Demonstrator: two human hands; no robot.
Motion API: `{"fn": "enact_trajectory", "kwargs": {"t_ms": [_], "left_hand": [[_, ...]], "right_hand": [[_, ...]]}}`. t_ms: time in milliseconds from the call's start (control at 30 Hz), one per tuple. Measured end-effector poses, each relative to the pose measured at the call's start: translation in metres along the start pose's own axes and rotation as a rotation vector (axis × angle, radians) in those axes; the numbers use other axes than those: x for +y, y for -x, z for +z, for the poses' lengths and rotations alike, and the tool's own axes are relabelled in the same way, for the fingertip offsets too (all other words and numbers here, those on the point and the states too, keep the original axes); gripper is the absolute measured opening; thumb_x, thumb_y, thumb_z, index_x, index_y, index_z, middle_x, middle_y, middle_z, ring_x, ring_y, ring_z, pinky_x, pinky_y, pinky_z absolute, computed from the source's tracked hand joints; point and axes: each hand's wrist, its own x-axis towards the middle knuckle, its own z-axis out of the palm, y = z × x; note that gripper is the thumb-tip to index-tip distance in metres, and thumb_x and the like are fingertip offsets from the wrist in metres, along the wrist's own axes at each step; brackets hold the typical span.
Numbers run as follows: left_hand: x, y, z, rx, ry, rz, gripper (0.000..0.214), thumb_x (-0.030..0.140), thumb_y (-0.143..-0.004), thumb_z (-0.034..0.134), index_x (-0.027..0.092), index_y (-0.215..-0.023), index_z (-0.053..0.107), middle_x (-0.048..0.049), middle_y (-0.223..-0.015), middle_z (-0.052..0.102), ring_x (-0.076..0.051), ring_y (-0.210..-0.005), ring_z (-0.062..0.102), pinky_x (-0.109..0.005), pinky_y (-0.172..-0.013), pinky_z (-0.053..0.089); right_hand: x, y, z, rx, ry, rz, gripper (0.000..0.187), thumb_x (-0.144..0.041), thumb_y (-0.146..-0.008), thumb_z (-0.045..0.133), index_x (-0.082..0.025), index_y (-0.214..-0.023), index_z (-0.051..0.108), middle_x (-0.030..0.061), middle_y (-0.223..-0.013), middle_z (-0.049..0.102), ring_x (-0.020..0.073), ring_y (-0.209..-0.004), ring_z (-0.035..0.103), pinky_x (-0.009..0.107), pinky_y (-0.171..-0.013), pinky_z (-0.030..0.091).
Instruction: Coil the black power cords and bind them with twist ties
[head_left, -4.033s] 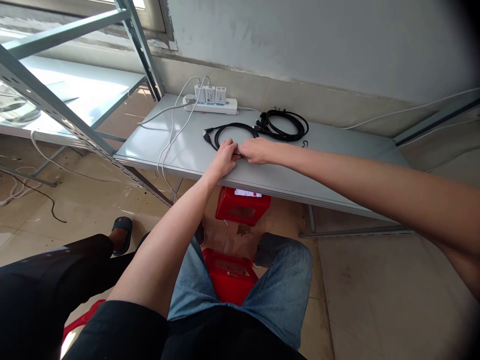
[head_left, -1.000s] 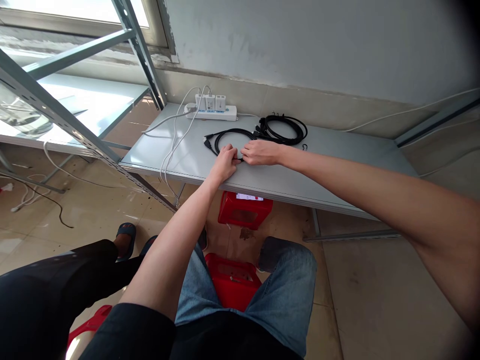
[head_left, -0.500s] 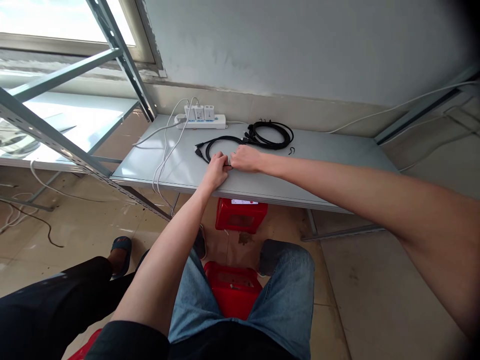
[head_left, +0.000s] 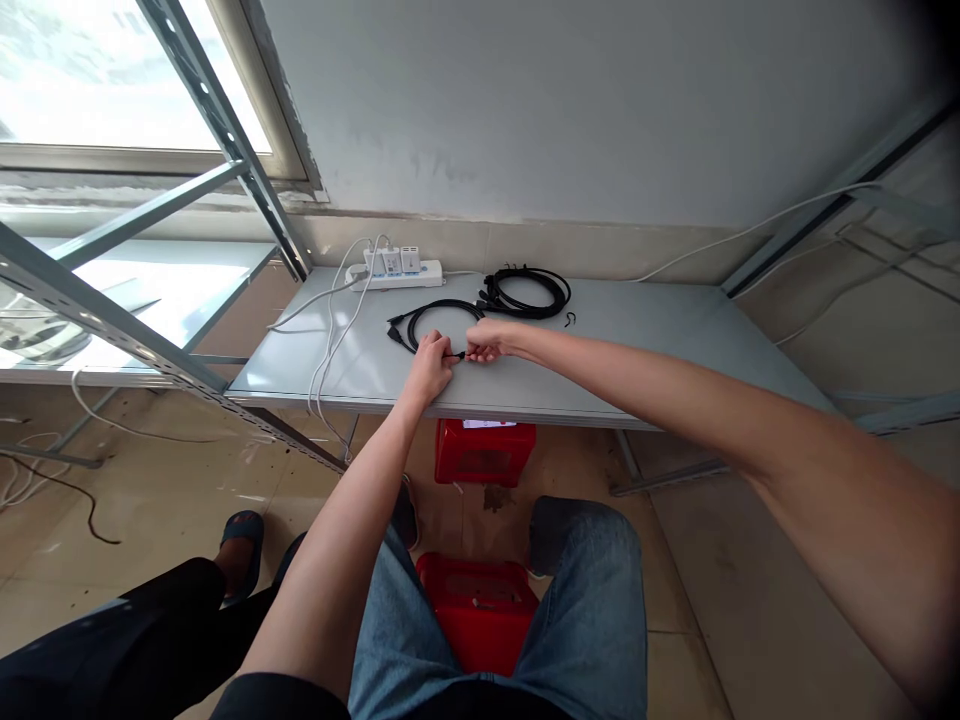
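On the grey shelf board (head_left: pixel 637 360) lies a loosely coiled black cable (head_left: pixel 427 309), its plug ends at the coil's left side. My left hand (head_left: pixel 430 366) is closed at the near edge of this coil, fingers on the cable. Just to its right, my right hand (head_left: pixel 489 340) is closed too, and a short dark piece, perhaps a tie or cable part, shows between the two hands. What the fingertips pinch is partly hidden. Behind my right hand rests a thicker black cable coil (head_left: pixel 551 308). A small bent black piece (head_left: pixel 571 319) lies right of it.
A white power strip (head_left: pixel 405 275) with several chargers stands against the wall, and white cables (head_left: pixel 328 350) hang over the front edge. A metal shelf post (head_left: pixel 217 110) rises at left. A red stool (head_left: pixel 486 450) is beneath the board. Another person's leg (head_left: pixel 150 610) is at left.
The view has tilted up a little, so the board sits lower. My right hand has turned slightly, and a dark piece now shows between the hands. Both hands stay by the coil.
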Motion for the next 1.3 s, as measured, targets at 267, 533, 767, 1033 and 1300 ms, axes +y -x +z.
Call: {"fn": "enact_trajectory", "kwargs": {"t_ms": [267, 533, 767, 1033, 1300], "left_hand": [[0.000, 0.001, -0.001, -0.010, 0.009, -0.016, 0.019, 0.007, -0.084, 0.059, 0.021, -0.075, 0.051, -0.0084, -0.095, 0.055, -0.027, -0.102, 0.056, -0.040, -0.093, 0.048], [0.002, 0.002, -0.003, -0.015, -0.024, -0.012, 0.024, 0.005, -0.085, 0.053, 0.023, -0.072, 0.043, -0.0087, -0.095, 0.054, -0.026, -0.100, 0.055, -0.039, -0.089, 0.049], [-0.001, 0.000, -0.001, -0.023, -0.034, -0.015, 0.027, -0.002, -0.076, 0.050, 0.023, -0.071, 0.042, -0.0082, -0.094, 0.054, -0.026, -0.099, 0.055, -0.039, -0.088, 0.049], [-0.002, 0.000, 0.000, -0.022, -0.036, -0.011, 0.023, 0.005, -0.083, 0.054, 0.023, -0.072, 0.044, -0.0082, -0.094, 0.054, -0.027, -0.100, 0.056, -0.039, -0.088, 0.050], [-0.003, -0.001, 0.001, -0.018, -0.016, -0.020, 0.023, 0.007, -0.085, 0.058, 0.023, -0.073, 0.046, -0.0076, -0.094, 0.054, -0.027, -0.100, 0.056, -0.039, -0.090, 0.049]], "right_hand": [[0.011, 0.020, 0.002, 0.227, 0.817, -0.564, 0.033, -0.007, -0.087, 0.059, -0.011, -0.120, 0.061, 0.0151, -0.110, 0.070, 0.0214, -0.086, 0.070, 0.027, -0.066, 0.047], [0.030, 0.008, 0.008, 0.214, 1.245, -0.911, 0.029, 0.001, -0.092, 0.047, -0.009, -0.116, 0.060, 0.0140, -0.102, 0.068, 0.0214, -0.084, 0.066, 0.031, -0.068, 0.045], [0.031, -0.005, 0.002, 0.204, 1.319, -1.114, 0.028, -0.001, -0.096, 0.044, -0.011, -0.114, 0.064, 0.0099, -0.088, 0.070, 0.0193, -0.078, 0.065, 0.030, -0.066, 0.043], [0.024, -0.007, -0.006, 0.252, 1.402, -1.176, 0.030, 0.001, -0.095, 0.042, -0.009, -0.092, 0.070, 0.0118, -0.086, 0.070, 0.0198, -0.076, 0.064, 0.030, -0.062, 0.038], [0.025, -0.009, -0.015, 0.258, 1.403, -1.231, 0.030, 0.002, -0.091, 0.047, -0.013, -0.078, 0.070, 0.0117, -0.095, 0.071, 0.0206, -0.087, 0.063, 0.030, -0.062, 0.034]]}}
